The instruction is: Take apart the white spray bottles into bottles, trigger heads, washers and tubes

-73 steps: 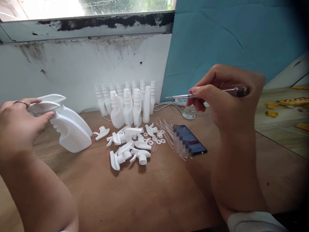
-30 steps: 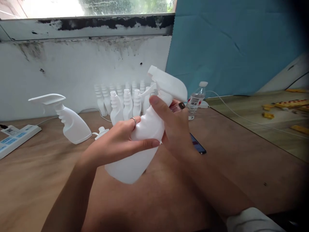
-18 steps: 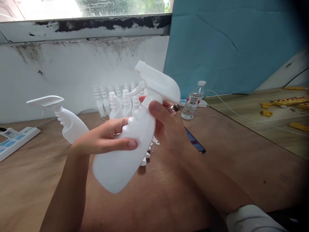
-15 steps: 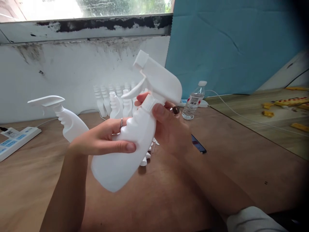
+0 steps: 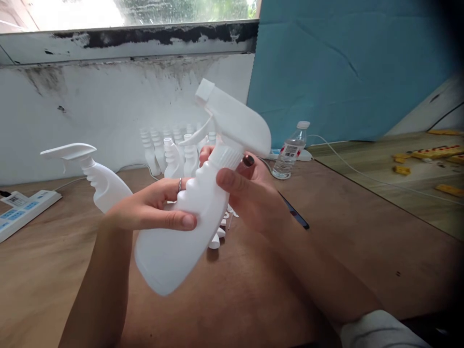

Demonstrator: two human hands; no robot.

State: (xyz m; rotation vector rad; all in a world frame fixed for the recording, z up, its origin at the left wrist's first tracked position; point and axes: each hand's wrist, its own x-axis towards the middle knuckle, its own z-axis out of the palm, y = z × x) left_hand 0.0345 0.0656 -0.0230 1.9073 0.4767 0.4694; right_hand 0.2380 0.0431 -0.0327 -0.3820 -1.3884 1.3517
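Observation:
A white spray bottle [image 5: 177,253] is held up, tilted, above the table, its trigger head [image 5: 241,118] seated on the neck with the nozzle toward the upper left. My left hand [image 5: 150,208] is closed round the bottle's body, thumb across the near side and fingers behind it. Just below the ribbed collar [image 5: 226,155], my right hand [image 5: 255,195] grips the neck, its thumb on the near side and its other fingers partly hidden behind. A second white spray bottle [image 5: 108,186] with a trigger head stands to the left, partly covered by my left hand.
Several open white bottles [image 5: 174,159] stand by the wall. Small white parts [image 5: 216,239] lie on the table [image 5: 203,309] behind the held bottle. To the right are a clear water bottle [image 5: 288,154] and a phone [image 5: 299,218]; a power strip [image 5: 27,215] lies at left.
My right hand has shifted from the collar a little down and left onto the bottle's neck, uncovering the collar. The held bottle has moved slightly left.

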